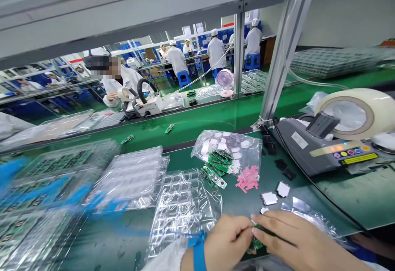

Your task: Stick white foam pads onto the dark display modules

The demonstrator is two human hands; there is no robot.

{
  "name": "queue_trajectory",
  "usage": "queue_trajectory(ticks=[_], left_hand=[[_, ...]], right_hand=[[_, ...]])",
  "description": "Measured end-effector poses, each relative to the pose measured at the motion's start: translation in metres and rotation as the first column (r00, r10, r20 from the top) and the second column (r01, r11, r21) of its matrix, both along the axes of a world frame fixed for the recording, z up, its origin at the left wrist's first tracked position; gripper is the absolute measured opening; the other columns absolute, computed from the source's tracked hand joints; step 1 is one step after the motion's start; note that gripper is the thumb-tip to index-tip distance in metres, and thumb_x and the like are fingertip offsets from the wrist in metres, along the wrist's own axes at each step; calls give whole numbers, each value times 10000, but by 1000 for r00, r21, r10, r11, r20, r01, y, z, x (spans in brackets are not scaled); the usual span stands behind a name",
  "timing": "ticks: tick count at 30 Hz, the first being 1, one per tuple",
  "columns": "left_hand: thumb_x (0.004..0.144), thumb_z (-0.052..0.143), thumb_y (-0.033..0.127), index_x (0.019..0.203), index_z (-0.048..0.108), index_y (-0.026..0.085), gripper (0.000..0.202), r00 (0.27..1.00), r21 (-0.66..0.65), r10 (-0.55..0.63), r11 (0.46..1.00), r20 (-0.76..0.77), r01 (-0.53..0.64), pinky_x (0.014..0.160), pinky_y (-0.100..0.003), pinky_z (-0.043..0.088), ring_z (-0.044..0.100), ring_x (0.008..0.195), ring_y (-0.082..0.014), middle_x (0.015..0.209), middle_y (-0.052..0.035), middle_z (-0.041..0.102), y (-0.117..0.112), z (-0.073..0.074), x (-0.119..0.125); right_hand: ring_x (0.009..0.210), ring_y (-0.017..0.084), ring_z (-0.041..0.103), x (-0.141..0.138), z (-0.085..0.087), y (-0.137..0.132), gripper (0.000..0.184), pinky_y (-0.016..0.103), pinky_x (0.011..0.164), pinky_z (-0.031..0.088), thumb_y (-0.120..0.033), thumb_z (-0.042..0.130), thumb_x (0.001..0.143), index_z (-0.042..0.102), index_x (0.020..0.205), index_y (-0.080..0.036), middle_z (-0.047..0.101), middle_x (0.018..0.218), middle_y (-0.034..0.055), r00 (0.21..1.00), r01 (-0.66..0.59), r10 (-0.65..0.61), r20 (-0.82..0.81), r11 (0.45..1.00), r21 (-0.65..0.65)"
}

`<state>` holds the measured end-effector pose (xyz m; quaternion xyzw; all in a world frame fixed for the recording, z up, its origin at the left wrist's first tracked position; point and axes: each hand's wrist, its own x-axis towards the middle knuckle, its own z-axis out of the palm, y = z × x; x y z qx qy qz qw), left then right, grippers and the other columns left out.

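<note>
My left hand [228, 238], a blue strap [199, 250] round its wrist, is closed in a pinch at the near edge of the bench. Facing it, my right hand [286, 234] closes thumb and fingers on the same small green circuit board [256, 244]. Most of that board is hidden by my fingers. Beyond my hands lie white rectangular pieces [269, 198] and a heap of pink strips [247, 178]. A pile of narrow green circuit boards [219, 162] rests partly on a clear plastic bag [197, 149] that has more white pieces on it.
Clear plastic trays [175, 205] stand left of my hands, with board-filled trays [18, 230] farther left. A tape dispenser [308, 147] sits at right, its cable crossing the bench. Behind, a green conveyor belt [197, 118] carries boards; a metal post [280, 57] rises there. A co-worker [123, 77] sits opposite.
</note>
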<state>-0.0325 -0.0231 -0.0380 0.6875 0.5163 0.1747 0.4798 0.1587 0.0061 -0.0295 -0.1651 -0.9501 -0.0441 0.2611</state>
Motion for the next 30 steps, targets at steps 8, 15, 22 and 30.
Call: queue_trajectory(ticks=[8,15,22,30], left_hand=[[684,668,395,1103,545,166,493,980,132,105,988,-167,-83,854,-298,401,529,953,-194,1016,-65,586,5,-29,-10],[627,726,282,1019,580,224,422,925,207,104,978,-366,-28,826,-428,354,485,961,-253,1037,-54,565,5,-62,0],[559,742,451,967,591,220,493,929,292,144,956,-340,-41,834,-478,307,455,991,-287,1072,-59,569,0,-73,9],[643,699,309,931,588,184,333,946,314,224,938,-232,-145,878,-468,352,529,935,-244,953,-53,636,-3,-64,14]], right_hand=[[997,169,608,42,-58,5,293,281,835,522,-266,377,928,537,1164,-199,628,1119,65,965,262,-255,63,908,-326],[943,180,612,41,-61,3,188,303,798,520,-228,480,878,546,1052,-199,659,1007,53,950,251,-302,-73,885,-392],[874,173,578,14,-64,6,176,314,738,522,-169,479,873,552,1032,-178,637,1017,78,980,111,-176,-96,877,-467],[949,182,594,8,-74,6,186,302,794,536,-266,513,859,593,1019,-214,644,1025,51,968,156,-226,-107,878,-452]])
